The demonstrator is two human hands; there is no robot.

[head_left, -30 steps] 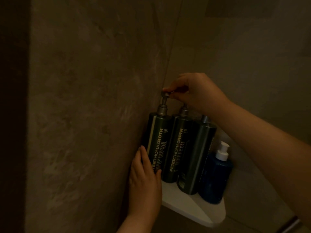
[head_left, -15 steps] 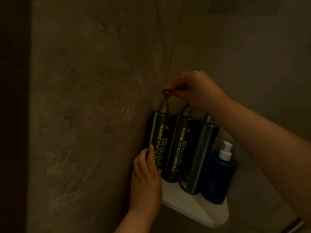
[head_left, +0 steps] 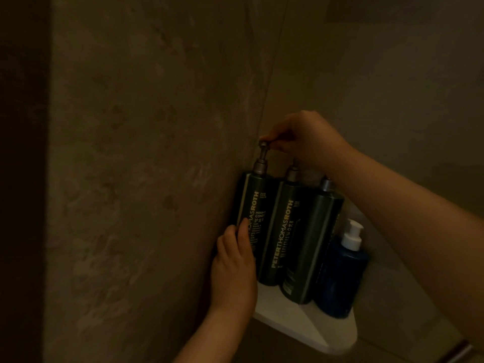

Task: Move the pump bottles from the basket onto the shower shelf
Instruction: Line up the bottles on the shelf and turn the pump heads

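Three tall dark green pump bottles stand in a row on the white corner shower shelf (head_left: pixel 301 326). The leftmost bottle (head_left: pixel 258 203) is against the left wall. My right hand (head_left: pixel 306 142) pinches its metal pump head from above. My left hand (head_left: pixel 234 265) is wrapped around the lower part of the same bottle. The middle bottle (head_left: pixel 284 231) and the third bottle (head_left: pixel 314 242) stand beside it, their pump heads partly hidden by my right hand and arm. A shorter blue bottle (head_left: pixel 340 279) with a white pump stands at the right end. The basket is out of view.
Dim stone-look walls meet in the corner behind the shelf. A metal fitting (head_left: pixel 458 349) shows at the bottom right edge. The shelf's front tip is bare.
The view has shifted slightly. My left hand slid a little higher on the leftmost bottle; my right hand stays on its pump head.
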